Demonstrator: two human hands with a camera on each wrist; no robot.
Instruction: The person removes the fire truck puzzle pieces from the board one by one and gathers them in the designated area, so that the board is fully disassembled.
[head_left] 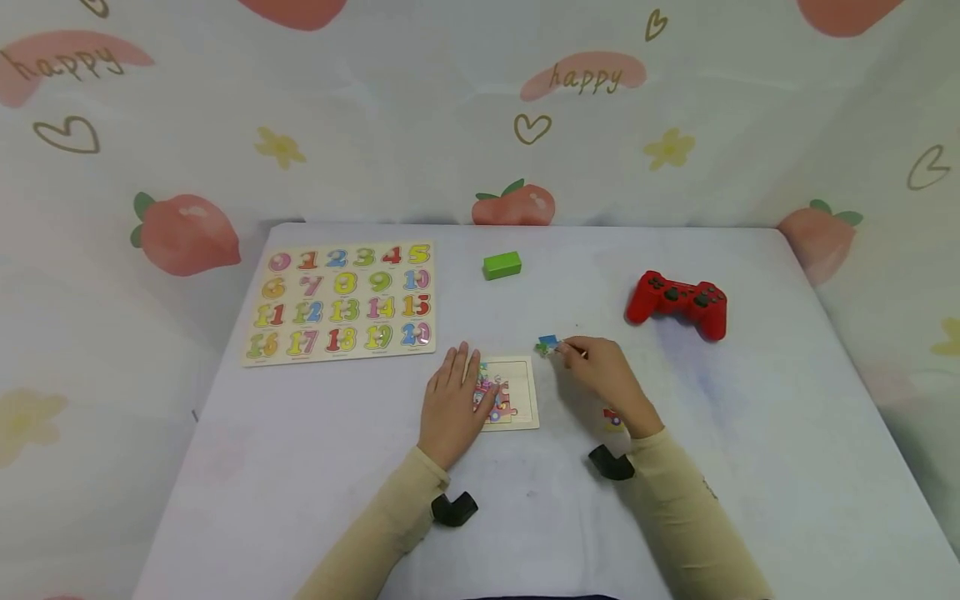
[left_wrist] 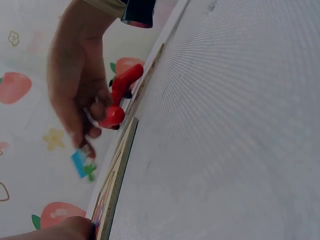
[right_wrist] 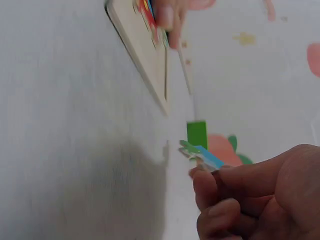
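My right hand [head_left: 606, 371] pinches a small blue and green jigsaw piece [head_left: 547, 344] between thumb and finger, to the right of the puzzle board and raised above the table. In the right wrist view the piece [right_wrist: 202, 155] sticks out past the fingertips. My left hand [head_left: 452, 406] lies with straight fingers over the left part of a small wooden puzzle board [head_left: 527, 392], hiding some of its picture. Its visible picture is pink and colourful, with a bare wooden area at the right. Another loose jigsaw piece [head_left: 612, 418], red and yellow, lies under the right wrist.
A wooden number board [head_left: 360, 333] lies at the back left. Behind the small puzzle stands a green block [head_left: 502, 266]. A red game controller [head_left: 678, 305] rests at the right. The white table [head_left: 750, 467] ends at a patterned cloth backdrop.
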